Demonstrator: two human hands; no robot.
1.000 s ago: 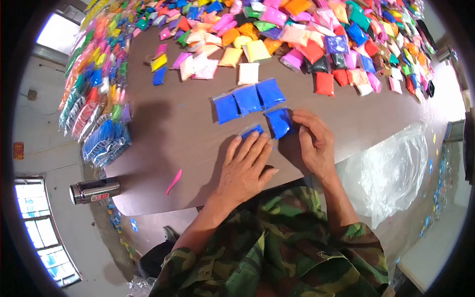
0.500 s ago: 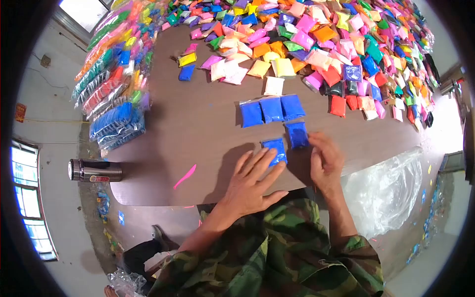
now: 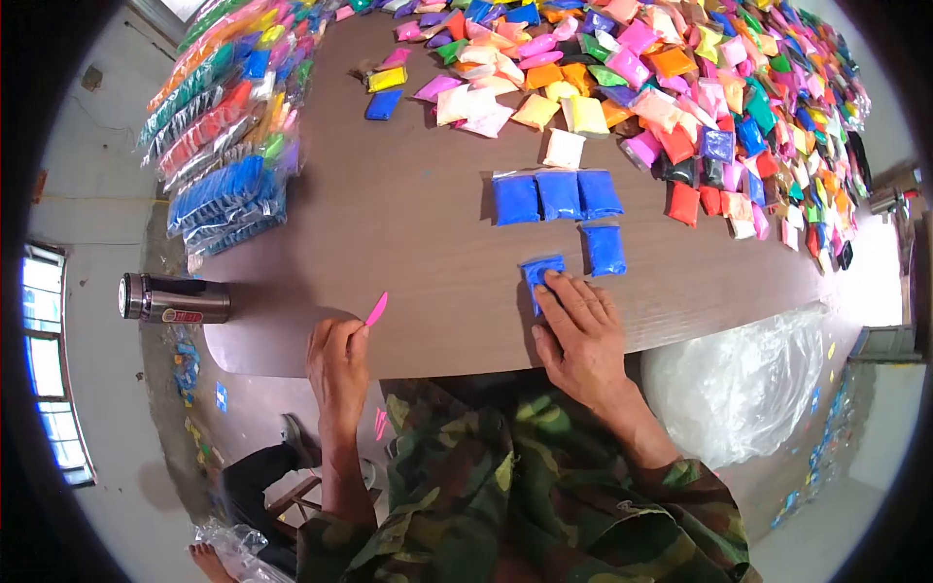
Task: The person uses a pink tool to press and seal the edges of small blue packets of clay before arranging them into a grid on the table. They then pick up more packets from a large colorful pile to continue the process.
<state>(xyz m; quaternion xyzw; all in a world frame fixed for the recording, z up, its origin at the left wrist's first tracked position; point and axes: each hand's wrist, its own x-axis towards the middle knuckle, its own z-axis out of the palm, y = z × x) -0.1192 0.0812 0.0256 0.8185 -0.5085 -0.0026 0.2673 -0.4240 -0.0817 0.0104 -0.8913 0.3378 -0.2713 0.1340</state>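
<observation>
steel flask (image 3: 180,301) at the table's (image 3: 437,316) left edge, then left hand (image 3: 338,358) pinching the lower end of a pink plastic knife (image 3: 378,307), can't tell if lifted. right hand (image 3: 586,335) opened out, not gripping, fingers over a blue packet (image 3: 540,265) on the table, nearer than a row of three blue packets (image 3: 559,196); lone blue packet (image 3: 604,251) just right, clear plastic bag (image 3: 743,389) further right.

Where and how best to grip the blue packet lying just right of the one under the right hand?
Probably across its two long sides, coming from the near right: this blue packet lies flat with bare table to its right, while the row of three blue packets sits close beyond its far end.
</observation>
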